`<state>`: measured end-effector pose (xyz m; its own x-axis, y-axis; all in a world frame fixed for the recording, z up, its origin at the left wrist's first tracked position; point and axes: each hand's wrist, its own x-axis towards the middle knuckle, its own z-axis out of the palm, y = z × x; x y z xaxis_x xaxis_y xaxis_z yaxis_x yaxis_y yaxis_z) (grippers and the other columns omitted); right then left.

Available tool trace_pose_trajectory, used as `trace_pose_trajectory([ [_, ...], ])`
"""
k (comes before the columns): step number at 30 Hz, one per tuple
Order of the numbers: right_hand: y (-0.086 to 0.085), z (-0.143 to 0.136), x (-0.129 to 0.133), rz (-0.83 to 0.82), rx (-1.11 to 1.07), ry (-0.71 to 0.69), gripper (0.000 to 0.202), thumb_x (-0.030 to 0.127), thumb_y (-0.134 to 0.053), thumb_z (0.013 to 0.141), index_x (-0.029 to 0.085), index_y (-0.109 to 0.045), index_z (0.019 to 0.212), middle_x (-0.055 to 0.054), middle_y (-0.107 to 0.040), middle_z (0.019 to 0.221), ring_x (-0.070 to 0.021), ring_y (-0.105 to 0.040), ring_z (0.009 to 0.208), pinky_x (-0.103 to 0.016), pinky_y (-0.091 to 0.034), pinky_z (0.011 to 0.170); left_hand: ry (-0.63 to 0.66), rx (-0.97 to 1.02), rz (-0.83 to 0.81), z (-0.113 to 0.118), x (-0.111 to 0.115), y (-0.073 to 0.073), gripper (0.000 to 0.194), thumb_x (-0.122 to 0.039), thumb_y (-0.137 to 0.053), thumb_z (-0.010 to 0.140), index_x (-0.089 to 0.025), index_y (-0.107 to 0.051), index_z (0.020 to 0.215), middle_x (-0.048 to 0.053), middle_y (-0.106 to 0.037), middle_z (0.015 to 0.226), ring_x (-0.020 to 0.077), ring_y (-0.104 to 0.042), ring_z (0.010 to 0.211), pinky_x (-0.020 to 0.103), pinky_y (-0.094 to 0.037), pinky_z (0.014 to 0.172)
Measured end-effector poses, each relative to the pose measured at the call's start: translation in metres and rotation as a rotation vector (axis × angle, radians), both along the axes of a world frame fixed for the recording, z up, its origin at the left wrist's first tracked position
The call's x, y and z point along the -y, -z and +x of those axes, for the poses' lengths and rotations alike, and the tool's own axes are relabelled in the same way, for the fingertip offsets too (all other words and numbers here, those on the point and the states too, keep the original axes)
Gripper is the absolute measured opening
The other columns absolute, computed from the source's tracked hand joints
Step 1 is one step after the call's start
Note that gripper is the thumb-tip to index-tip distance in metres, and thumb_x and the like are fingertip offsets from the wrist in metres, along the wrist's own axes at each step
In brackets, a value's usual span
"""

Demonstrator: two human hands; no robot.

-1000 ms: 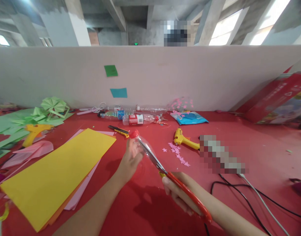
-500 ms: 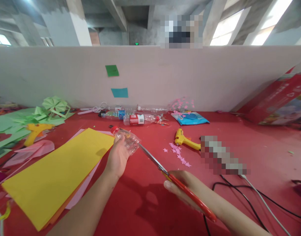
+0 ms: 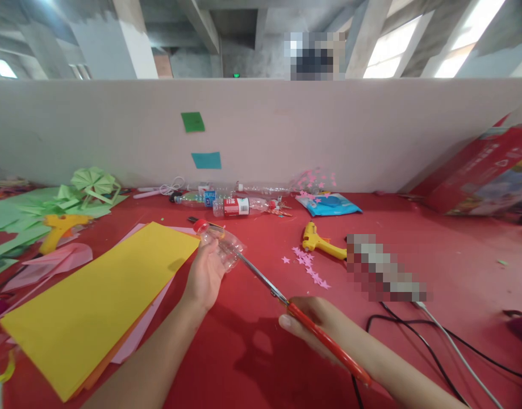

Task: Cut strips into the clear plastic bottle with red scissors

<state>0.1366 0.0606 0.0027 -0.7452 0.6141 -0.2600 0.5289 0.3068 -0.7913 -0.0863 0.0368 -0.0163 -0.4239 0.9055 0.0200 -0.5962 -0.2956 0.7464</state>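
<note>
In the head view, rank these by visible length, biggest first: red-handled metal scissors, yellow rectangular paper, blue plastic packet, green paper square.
1. Yellow rectangular paper
2. Red-handled metal scissors
3. Blue plastic packet
4. Green paper square
Nearness to the camera may enlarge the first two.

The one camera sits on the person's head, looking forward and down over the surface [image 3: 414, 221]. It's close in: the left grip [image 3: 203, 276] and right grip [image 3: 319, 310] fall below mid-view, forearms [image 3: 154, 358] running up from the bottom edge. Farther off, the wall [image 3: 286, 128] crosses the whole width, with beams [image 3: 200, 25] visible above it.
</note>
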Motion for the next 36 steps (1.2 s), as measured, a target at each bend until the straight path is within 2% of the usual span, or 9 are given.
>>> trace_pose_trajectory([
  [5,-0.005,-0.001,0.003,-0.111,-0.015,-0.012,0.048,0.061,-0.050,0.086,0.020,-0.035,0.064,0.007,-0.033,0.055,-0.0067,-0.030,0.049,-0.020,-0.021,0.044,0.027,-0.053,-0.022,0.005,0.000,0.004,0.023,-0.026,-0.055,0.079,-0.022,-0.052,0.102,0.002,-0.062,0.091,0.0174,-0.061,0.083,0.034,-0.046,0.077],
  [12,-0.001,-0.002,0.006,-0.123,-0.011,-0.012,0.052,0.068,-0.045,0.085,0.020,-0.038,0.066,0.008,-0.037,0.048,-0.0062,-0.033,0.044,-0.020,-0.021,0.043,-0.020,-0.063,-0.064,0.008,-0.002,0.001,0.029,-0.030,-0.062,0.077,-0.025,-0.049,0.103,0.000,-0.060,0.091,0.0165,-0.061,0.083,0.032,-0.046,0.075],
  [24,-0.007,-0.008,0.011,-0.280,-0.019,0.102,0.055,0.073,-0.048,0.077,0.021,-0.038,0.064,0.010,-0.033,0.043,-0.0053,-0.031,0.038,-0.019,-0.022,0.038,-0.037,-0.056,-0.069,0.014,-0.001,-0.001,0.029,-0.031,-0.062,0.078,-0.026,-0.049,0.103,0.002,-0.058,0.096,0.0172,-0.060,0.088,0.032,-0.047,0.075],
  [27,-0.005,-0.008,0.011,-0.287,-0.037,0.096,0.053,0.070,-0.048,0.080,0.021,-0.038,0.063,0.011,-0.031,0.042,-0.0050,-0.030,0.037,-0.019,-0.020,0.037,-0.043,-0.058,-0.076,0.014,-0.001,-0.001,0.030,-0.030,-0.062,0.078,-0.026,-0.049,0.105,0.001,-0.057,0.096,0.0167,-0.060,0.087,0.033,-0.047,0.077],
  [32,-0.002,-0.010,0.012,-0.205,-0.003,0.103,0.046,0.057,-0.051,0.085,0.021,-0.037,0.060,0.010,-0.034,0.038,-0.0045,-0.031,0.034,-0.019,-0.020,0.038,-0.052,-0.080,-0.097,0.012,-0.002,0.000,0.037,-0.032,-0.062,0.078,-0.027,-0.047,0.112,0.002,-0.058,0.094,0.0186,-0.061,0.090,0.035,-0.047,0.078],
  [36,0.000,-0.012,0.012,-0.233,0.022,0.114,0.045,0.056,-0.050,0.086,0.022,-0.035,0.060,0.011,-0.031,0.034,-0.0049,-0.030,0.030,-0.019,-0.020,0.036,-0.070,-0.103,-0.091,0.010,-0.003,0.001,0.040,-0.033,-0.063,0.076,-0.027,-0.049,0.113,0.003,-0.060,0.098,0.0210,-0.061,0.097,0.038,-0.047,0.083],
])
